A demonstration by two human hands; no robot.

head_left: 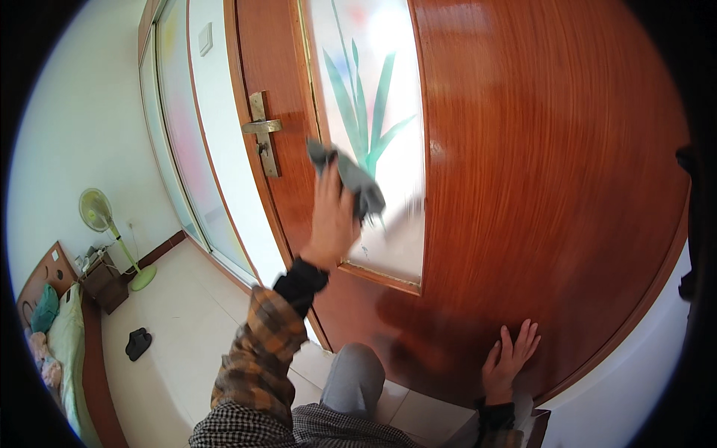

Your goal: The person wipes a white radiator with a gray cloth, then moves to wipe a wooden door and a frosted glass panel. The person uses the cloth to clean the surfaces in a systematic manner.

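A dark grey-green cloth (356, 183) is under my left hand (332, 224), held up at the left edge of the door's glass panel (399, 243). The fingers are partly hidden by the cloth, and its edges are a little blurred. That panel carries a green leaf pattern, and a brown wooden door (523, 149) surrounds it. Lower right, my right hand (511, 360) rests against the door's wood with its fingers stretched out and nothing in it. A brass door handle (261, 128) with a lock plate sits left of the cloth.
Left of the door are a light switch (205, 39) and frosted sliding doors (187, 127). A green standing fan (95, 210), a small brown cabinet (104, 280) and a bed (71, 351) stand farther left. Dark slippers (138, 343) lie on the tiled floor.
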